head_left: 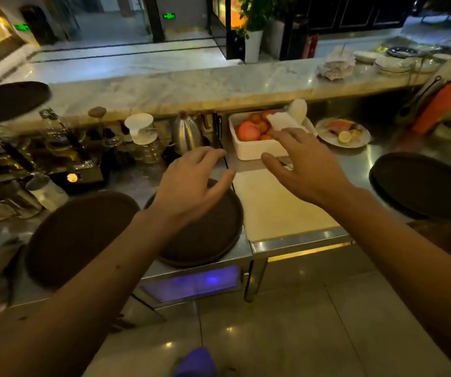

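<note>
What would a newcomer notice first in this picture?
First, the two bare hands: the left hand hovers over a dark round tray, the right hand reaches toward a white tub of orange and red fruit behind the pale cutting board. A plate with cut fruit lies right of it.

The only camera sits on the person's head and looks forward and down onto the steel counter (355, 164), which lies near below it. The view is wide-angle. The floor (300, 322) fills the bottom of the frame, and the marble ledge (191, 88) crosses the upper part, its line slightly curved.
</note>
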Demonstrator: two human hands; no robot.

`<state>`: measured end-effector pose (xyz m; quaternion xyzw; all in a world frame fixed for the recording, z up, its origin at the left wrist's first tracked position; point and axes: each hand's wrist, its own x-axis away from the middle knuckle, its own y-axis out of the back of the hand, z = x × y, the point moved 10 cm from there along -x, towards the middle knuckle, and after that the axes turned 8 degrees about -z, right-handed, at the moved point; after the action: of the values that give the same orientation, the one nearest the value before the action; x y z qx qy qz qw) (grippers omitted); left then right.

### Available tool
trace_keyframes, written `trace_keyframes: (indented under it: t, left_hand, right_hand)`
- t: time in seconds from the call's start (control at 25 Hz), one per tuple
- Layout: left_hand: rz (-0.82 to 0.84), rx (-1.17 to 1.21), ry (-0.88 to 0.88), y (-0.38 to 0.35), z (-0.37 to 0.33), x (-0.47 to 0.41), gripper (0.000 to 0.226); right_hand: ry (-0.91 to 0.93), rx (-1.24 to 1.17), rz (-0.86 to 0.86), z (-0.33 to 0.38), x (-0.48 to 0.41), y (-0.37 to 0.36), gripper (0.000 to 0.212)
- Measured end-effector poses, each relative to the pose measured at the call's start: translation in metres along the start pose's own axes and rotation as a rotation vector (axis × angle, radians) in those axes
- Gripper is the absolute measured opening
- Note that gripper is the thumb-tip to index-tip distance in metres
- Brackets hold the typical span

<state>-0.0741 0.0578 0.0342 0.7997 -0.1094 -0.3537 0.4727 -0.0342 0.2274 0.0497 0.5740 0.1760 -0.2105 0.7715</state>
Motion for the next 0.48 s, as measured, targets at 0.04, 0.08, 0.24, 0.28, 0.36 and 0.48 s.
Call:
trace_keyframes:
  t: [0.04, 0.08, 0.24, 0.28, 0.36, 0.48]
  left_hand:
    - [0.010, 0.031, 0.005, -0.010, -0.009, -0.002, 0.055]
    - [0.007, 0.040, -0.004, -0.016, -0.018, -0.006, 0.055]
    - [0.012, 0.028, -0.025, -0.051, -0.042, -0.020, 0.054]
    - [0.018, 0.017, -0.025, -0.065, -0.047, -0.028, 0.054]
    - [0.027, 0.000, -0.025, -0.089, -0.053, -0.043, 0.055]
    - [0.032, -0.042, -0.025, -0.131, -0.068, -0.071, 0.056]
  right_hand:
    - [-0.022, -0.012, 0.002, -0.013, 0.004, 0.002, 0.054]
    - [-0.045, -0.005, 0.002, -0.026, 0.006, 0.004, 0.054]
    - [-0.119, 0.016, 0.043, -0.074, 0.016, -0.006, 0.056]
    - [-0.129, 0.007, 0.050, -0.088, 0.016, -0.008, 0.057]
    - [-0.136, 0.004, 0.054, -0.112, 0.013, -0.011, 0.057]
    - [-0.138, 0.015, 0.070, -0.154, 0.004, -0.020, 0.057]
